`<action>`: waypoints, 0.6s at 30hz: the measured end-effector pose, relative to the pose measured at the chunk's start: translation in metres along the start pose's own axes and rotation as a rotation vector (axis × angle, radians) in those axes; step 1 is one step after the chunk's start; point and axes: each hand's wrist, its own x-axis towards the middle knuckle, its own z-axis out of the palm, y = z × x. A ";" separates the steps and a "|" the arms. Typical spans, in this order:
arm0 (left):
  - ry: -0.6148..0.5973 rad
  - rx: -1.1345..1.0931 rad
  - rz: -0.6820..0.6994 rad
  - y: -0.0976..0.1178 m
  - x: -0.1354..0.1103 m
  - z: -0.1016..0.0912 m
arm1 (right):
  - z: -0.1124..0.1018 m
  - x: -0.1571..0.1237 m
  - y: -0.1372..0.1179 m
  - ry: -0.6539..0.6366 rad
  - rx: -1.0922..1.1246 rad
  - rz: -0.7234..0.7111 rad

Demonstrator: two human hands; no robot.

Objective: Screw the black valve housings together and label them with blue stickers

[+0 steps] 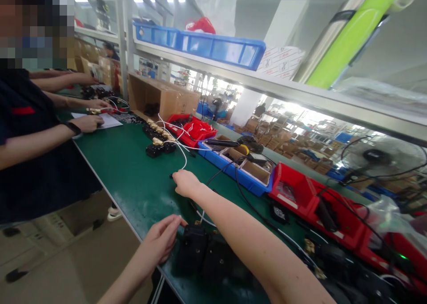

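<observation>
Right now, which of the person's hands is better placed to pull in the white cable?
Probably the right hand: it rests on the white cable. The left hand sits back at the black parts.

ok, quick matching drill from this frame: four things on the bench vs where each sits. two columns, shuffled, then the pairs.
Things
1. right hand
2. left hand
3. blue divided bin
4. cardboard box

Places
A. at the near edge of the green mat, beside the black parts
B. far end of the bench, under the shelf
C. out on the mat, at the end of the white cable
D. along the back of the bench, between red trays

Pairs: 1-C, 2-A, 3-D, 4-B
</observation>
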 end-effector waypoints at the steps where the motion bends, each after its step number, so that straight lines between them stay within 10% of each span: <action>1: 0.009 0.022 0.015 0.000 0.001 0.000 | -0.012 -0.010 0.001 0.017 0.013 0.010; 10: 0.036 0.622 0.436 0.048 -0.008 -0.004 | -0.127 -0.172 -0.028 0.164 0.275 0.142; 18: -0.383 0.724 0.507 0.088 0.042 0.021 | -0.036 -0.336 -0.046 0.274 0.060 0.189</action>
